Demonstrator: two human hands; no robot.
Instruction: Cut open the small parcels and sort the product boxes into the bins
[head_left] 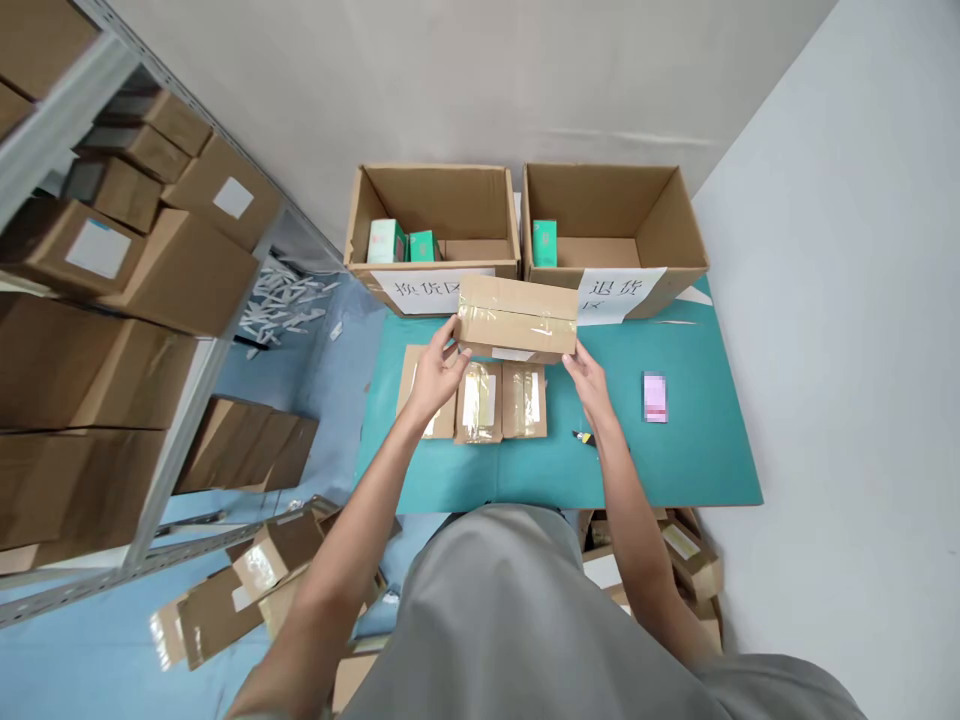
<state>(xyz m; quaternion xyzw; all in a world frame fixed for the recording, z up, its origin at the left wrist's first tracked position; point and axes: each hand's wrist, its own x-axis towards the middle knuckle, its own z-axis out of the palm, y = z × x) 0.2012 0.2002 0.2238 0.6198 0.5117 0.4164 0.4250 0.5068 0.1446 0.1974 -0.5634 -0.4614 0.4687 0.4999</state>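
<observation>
A taped cardboard box (517, 312) with a white label on its near side is held up between my two hands. My left hand (439, 372) grips its left end, and my right hand (589, 380) grips its right end. Below it, three smaller taped parcels (478, 402) lie side by side on the green table (697, 455). Close to my right forearm is a small black and yellow cutter (584, 438), partly hidden by the arm. The held box covers part of the paper signs on the bins behind.
Two open cartons with signs, a left carton (435, 180) and a right carton (690, 225), stand at the table's back, holding small green boxes (545, 243). A phone (655, 397) lies at right. Shelving (150, 480) with cardboard boxes is at left; more boxes (225, 615) lie on the floor.
</observation>
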